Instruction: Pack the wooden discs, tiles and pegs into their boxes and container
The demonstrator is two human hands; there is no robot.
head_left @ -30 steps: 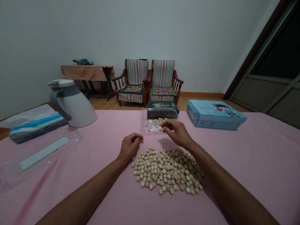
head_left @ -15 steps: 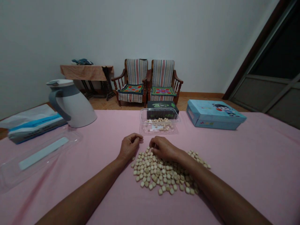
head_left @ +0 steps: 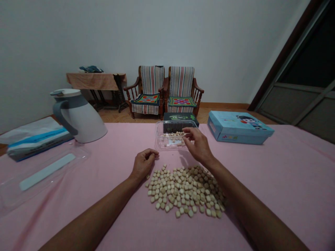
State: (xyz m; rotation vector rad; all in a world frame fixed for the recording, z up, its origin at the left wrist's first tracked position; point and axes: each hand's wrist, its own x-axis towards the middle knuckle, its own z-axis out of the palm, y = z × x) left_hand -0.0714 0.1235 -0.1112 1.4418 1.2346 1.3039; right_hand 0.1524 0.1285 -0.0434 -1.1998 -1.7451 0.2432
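Note:
A loose pile of small cream-coloured cubes [head_left: 180, 191] with rounded edges lies on the pink cloth in front of me. My right hand [head_left: 197, 144] is raised above the near right part of a clear plastic box [head_left: 159, 141]. Its thumb and fingers are apart, and I see nothing between them. Inside the box lie several similar cubes [head_left: 174, 135]. My left hand [head_left: 143, 163] rests on the cloth at the pile's left edge, fingers curled and pressed together; whatever they may hold is hidden. One cube [head_left: 148, 177] lies against its wrist side.
A black box [head_left: 180, 118] stands behind the clear box. At the right is a light blue carton [head_left: 239, 129]. On the left are a white and grey jug [head_left: 90, 120], a tissue pack [head_left: 39, 143] and a clear plastic lid [head_left: 47, 172]. Two armchairs [head_left: 153, 82] stand beyond the table.
My right hand has lifted off the pile and moved forward and right to the clear box, its fingers now parted. The left hand has stayed in place.

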